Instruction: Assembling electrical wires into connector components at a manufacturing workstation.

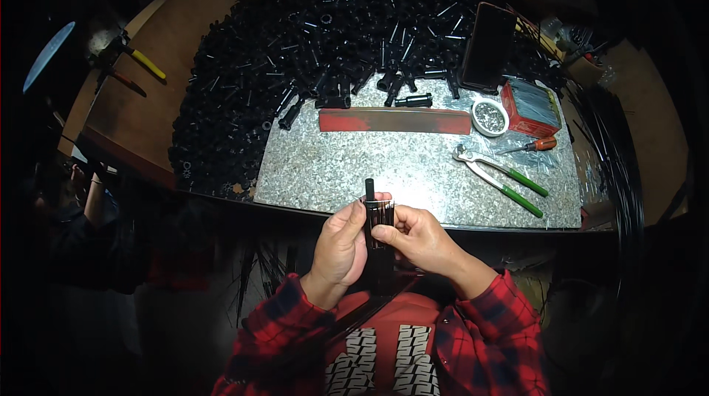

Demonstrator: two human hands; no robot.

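Note:
Close to my body, just past the board's near edge, both hands hold a slim black rod-like part [370, 189] upright. My left hand [337, 242] grips it from the left, thumb against its side. My right hand [422, 242] closes on it from the right, with its thumb pressed across the front. Thin dark strands [381, 213] show between the fingers, and long black strands run down toward my lap. Beyond the hands lies a speckled stone board [332, 167] with a flat red-and-dark bar [394, 121] on it.
A large heap of black tubular parts [295, 49] covers the far side. Green-handled pincers [509, 183], an orange-handled screwdriver [543, 144], a white cup [490, 117], a red box [528, 109] and a phone [487, 45] stand at right. Yellow-handled pliers [146, 63] rest far left.

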